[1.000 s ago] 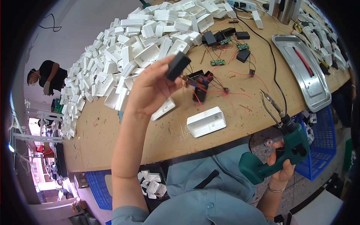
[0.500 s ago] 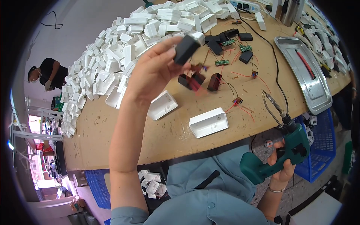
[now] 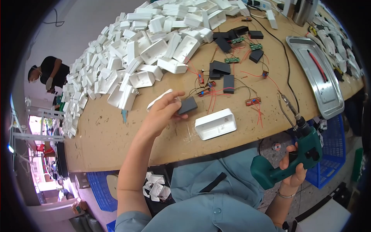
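Observation:
My left hand (image 3: 164, 112) grips a small black rectangular box (image 3: 188, 105) between thumb and fingers, low over the table. Partly behind that hand lies a white open plastic case (image 3: 159, 99). Another white case (image 3: 215, 124) sits to its right, open side up. Thin wires run near the held box to small circuit boards (image 3: 205, 92), and more black boxes (image 3: 228, 84) lie just beyond. In my right hand (image 3: 292, 170) is a green soldering gun (image 3: 284, 164), its metal tip (image 3: 284, 96) pointing up and away over the table's edge.
A large heap of white cases (image 3: 143, 50) covers the table's far left. On the right stand a metal tray (image 3: 332, 104) with a red-handled tool (image 3: 317, 66) and a black cable (image 3: 285, 58). Blue baskets (image 3: 332, 143) are below the edge. Another person (image 3: 50, 73) stands far left.
My left hand has come down and nearer with the black box, from above the white heap to beside the open cases. Black boxes and wired boards behind it have shifted. The soldering gun barely moved.

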A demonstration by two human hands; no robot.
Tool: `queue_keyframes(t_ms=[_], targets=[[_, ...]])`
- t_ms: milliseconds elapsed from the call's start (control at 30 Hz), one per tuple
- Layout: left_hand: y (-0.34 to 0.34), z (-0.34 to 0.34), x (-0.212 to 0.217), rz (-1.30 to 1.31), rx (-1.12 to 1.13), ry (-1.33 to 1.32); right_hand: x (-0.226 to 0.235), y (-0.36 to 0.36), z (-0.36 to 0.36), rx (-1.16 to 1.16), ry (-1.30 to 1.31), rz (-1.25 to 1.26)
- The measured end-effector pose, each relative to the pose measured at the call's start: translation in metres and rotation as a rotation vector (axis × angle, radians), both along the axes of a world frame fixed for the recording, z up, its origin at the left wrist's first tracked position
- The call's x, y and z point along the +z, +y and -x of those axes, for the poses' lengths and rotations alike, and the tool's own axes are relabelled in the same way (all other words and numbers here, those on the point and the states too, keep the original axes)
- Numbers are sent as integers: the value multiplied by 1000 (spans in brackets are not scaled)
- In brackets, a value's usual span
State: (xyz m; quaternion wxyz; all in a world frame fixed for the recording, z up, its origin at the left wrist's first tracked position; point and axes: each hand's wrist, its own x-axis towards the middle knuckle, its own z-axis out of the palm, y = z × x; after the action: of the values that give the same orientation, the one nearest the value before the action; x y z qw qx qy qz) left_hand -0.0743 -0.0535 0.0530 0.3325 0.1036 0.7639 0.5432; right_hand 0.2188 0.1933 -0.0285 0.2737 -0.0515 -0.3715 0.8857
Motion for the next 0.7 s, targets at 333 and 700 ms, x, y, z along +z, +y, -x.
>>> queue_keyframes(t_ms=[333,700], targets=[[18,-12,27,572,-262,1120,2,-9,8,46,24,-11],[91,47,3,774,-481,1373,3,-8,9,13,0,-36]])
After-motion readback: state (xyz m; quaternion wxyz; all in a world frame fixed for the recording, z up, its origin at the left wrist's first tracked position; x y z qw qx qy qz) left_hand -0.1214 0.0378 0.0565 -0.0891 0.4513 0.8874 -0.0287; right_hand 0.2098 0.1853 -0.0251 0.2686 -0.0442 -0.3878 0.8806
